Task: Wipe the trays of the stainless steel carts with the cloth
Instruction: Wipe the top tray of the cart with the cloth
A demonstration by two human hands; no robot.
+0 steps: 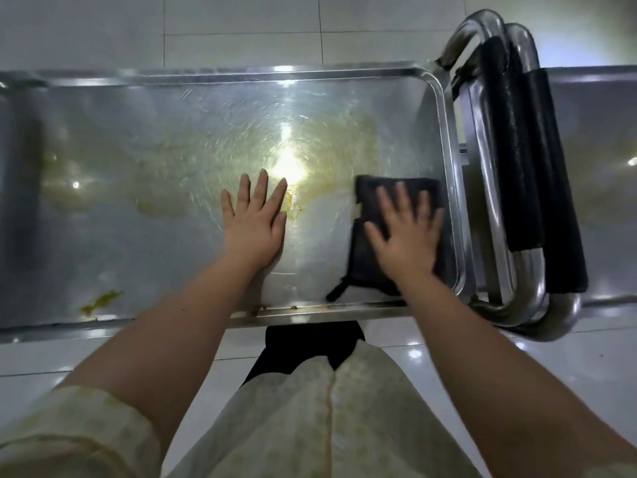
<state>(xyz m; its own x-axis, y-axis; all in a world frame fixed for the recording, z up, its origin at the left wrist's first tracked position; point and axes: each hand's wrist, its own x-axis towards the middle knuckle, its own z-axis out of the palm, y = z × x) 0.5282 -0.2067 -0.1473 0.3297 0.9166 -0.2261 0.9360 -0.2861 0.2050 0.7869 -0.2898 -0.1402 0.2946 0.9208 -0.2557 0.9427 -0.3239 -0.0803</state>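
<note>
- Cloth (363,260), dark and folded, is lying flat inside the tray (155,243) at its near right corner, with a short strap (337,291) trailing towards the near rim.
- A pale shirt (327,426) is hanging closest to the camera, and a rolled-up sleeve (69,432) is showing at the lower left; both bare forearms are reaching forward over the tray's near rim.
- The right hand (408,236) is pressing down on top of the cloth, palm flat, its fingers straight and spread apart; the hand and cloth are looking slightly blurred.
- The left hand (255,222) is resting palm-down on bare metal near the middle of the tray, well apart from the cloth, with fingers straight and slightly fanned.
- A small yellow scrap (101,300) is sitting near the rim at the left, and a yellowish film (158,205) is spreading across the tray floor beyond the hands.
- A bright glare (287,167) is shining on the metal just past the left fingertips.
- Two steel handles (517,167) with black padding are standing side by side just right of the tray, and a second tray (603,150) is showing beyond them.
- Pale floor tiles (241,22) are lying past the far rim.
</note>
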